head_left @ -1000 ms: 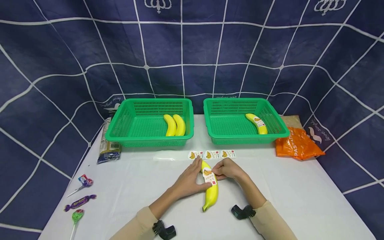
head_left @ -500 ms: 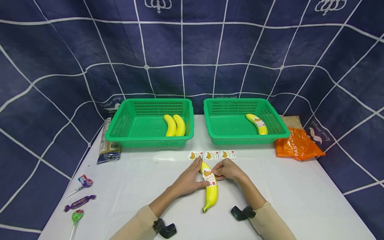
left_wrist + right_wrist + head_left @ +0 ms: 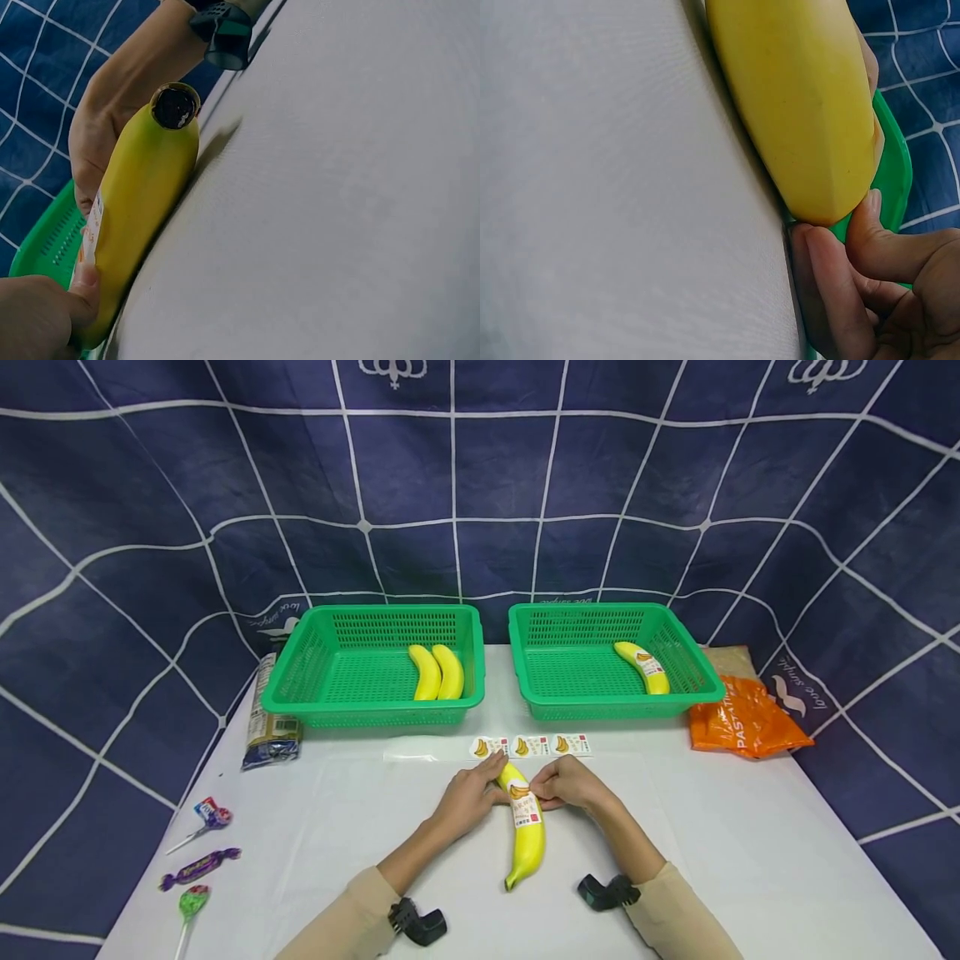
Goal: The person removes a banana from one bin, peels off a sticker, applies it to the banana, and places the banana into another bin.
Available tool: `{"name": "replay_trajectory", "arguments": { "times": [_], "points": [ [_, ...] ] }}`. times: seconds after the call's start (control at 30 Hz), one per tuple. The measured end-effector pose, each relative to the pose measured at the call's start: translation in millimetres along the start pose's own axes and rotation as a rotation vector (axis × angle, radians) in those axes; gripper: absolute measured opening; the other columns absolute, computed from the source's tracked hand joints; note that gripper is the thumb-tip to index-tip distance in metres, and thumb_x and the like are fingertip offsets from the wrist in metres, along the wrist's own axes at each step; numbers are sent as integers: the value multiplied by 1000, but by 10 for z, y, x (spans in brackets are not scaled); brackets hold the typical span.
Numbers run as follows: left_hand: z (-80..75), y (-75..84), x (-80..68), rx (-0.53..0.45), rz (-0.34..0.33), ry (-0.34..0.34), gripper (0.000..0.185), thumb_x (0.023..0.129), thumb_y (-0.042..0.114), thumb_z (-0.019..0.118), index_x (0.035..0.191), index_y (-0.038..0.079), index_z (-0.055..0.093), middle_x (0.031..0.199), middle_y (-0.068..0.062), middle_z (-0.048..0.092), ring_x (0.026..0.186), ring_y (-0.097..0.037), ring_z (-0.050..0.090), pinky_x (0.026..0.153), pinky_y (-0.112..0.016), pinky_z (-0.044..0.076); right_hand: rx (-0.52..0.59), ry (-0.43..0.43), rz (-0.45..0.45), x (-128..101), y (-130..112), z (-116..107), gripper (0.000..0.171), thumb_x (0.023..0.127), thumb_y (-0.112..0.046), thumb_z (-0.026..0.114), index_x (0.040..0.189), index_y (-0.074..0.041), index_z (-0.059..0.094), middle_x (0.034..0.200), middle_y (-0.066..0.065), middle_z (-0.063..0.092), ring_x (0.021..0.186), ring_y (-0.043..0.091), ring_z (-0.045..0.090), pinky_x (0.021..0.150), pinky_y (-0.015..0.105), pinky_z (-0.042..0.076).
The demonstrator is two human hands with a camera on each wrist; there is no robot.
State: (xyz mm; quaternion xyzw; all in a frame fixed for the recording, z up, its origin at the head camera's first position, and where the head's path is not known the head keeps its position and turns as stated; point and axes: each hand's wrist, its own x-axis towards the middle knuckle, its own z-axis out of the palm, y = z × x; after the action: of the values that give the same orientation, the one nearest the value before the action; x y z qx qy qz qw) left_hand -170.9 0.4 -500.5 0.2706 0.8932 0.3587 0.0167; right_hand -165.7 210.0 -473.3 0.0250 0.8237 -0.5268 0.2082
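Observation:
A yellow banana (image 3: 529,852) lies on the white tabletop, its stem end towards the person. Along its upper side runs a white sticker (image 3: 527,812) printed with bananas. My left hand (image 3: 467,797) holds the far part of the banana from the left; in the left wrist view its thumb (image 3: 86,277) presses at the sticker's edge. From the other side my right hand (image 3: 568,781) grips the banana near the sticker's upper end. The right wrist view shows the right thumb (image 3: 870,221) against the banana and curled fingers (image 3: 832,277) low at its side.
A sticker strip (image 3: 442,748) bearing several stickers lies just beyond the hands. Behind it stand two green baskets: the left basket (image 3: 360,714) has two plain bananas (image 3: 438,675), the right basket (image 3: 600,710) one stickered banana (image 3: 643,668). Sweets (image 3: 201,867) and food bags (image 3: 742,718) flank them.
My left thumb has moved from the sticker's lower end up to the banana's upper left side, uncovering the sticker's lower end. The right hand stays almost still.

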Motion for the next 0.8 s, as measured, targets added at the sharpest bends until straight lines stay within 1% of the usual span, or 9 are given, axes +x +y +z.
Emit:
{"name": "replay_trajectory", "arguments": {
  "times": [0.1,0.23,0.3,0.37,0.47,0.53,0.6,0.73,0.8],
  "points": [
    [-7,-3,20,-34,-4,-16,66,87,36,68,142,4,49,150,-10,44,140,-24,43,116,-39,36,6,0,-1,-15,6,-23,18,90,-4,67,97,13,69,77,11,70,61,8,65,61,26,60],
    [-44,-16,39,-108,-7,-48,63,88,28,69,142,3,48,150,-10,44,141,-25,42,116,-39,35,18,-3,-4,-29,18,-39,19,90,-4,67,97,13,69,77,10,70,61,8,65,62,26,61],
    [-65,-33,36,-129,-4,-70,61,89,25,68,142,3,47,151,-10,42,141,-25,40,116,-40,35,26,-8,-3,-32,27,-39,19,89,-4,67,97,13,69,77,10,70,62,8,66,62,26,61],
    [-83,-53,18,-142,-8,-97,63,91,25,67,145,2,43,154,-10,37,144,-25,36,117,-40,33,30,-7,3,-33,38,-33,19,89,-5,68,97,12,69,77,10,70,62,8,66,62,26,61],
    [-114,-56,-41,-130,-22,-121,72,91,33,66,149,3,36,159,-10,29,147,-25,30,119,-42,29,37,-4,11,-29,53,-23,19,89,-6,68,97,11,70,78,10,71,63,9,67,63,25,61],
    [-130,-35,-106,-114,-43,-135,80,90,41,66,152,5,31,161,-9,24,149,-27,25,120,-45,27,37,2,14,-33,58,-17,19,89,-6,69,97,11,70,78,10,71,63,9,67,63,26,61],
    [-131,-2,-181,-66,-63,-158,90,88,51,65,155,7,24,163,-7,20,150,-27,23,120,-47,27,37,8,17,-40,59,-12,20,89,-7,69,98,10,71,78,10,71,62,8,67,63,26,61],
    [-107,43,-305,24,-67,-210,106,82,67,60,157,10,12,165,-4,11,152,-22,16,123,-44,23,37,18,25,-40,51,14,20,88,-8,70,97,10,71,77,9,71,60,8,66,62,26,60],
    [-90,55,-340,53,-57,-219,112,79,72,59,157,10,9,165,-3,8,153,-19,12,124,-40,20,36,22,25,-35,52,25,21,88,-9,71,97,9,71,76,9,70,59,7,65,61,26,60]
  ]
}}
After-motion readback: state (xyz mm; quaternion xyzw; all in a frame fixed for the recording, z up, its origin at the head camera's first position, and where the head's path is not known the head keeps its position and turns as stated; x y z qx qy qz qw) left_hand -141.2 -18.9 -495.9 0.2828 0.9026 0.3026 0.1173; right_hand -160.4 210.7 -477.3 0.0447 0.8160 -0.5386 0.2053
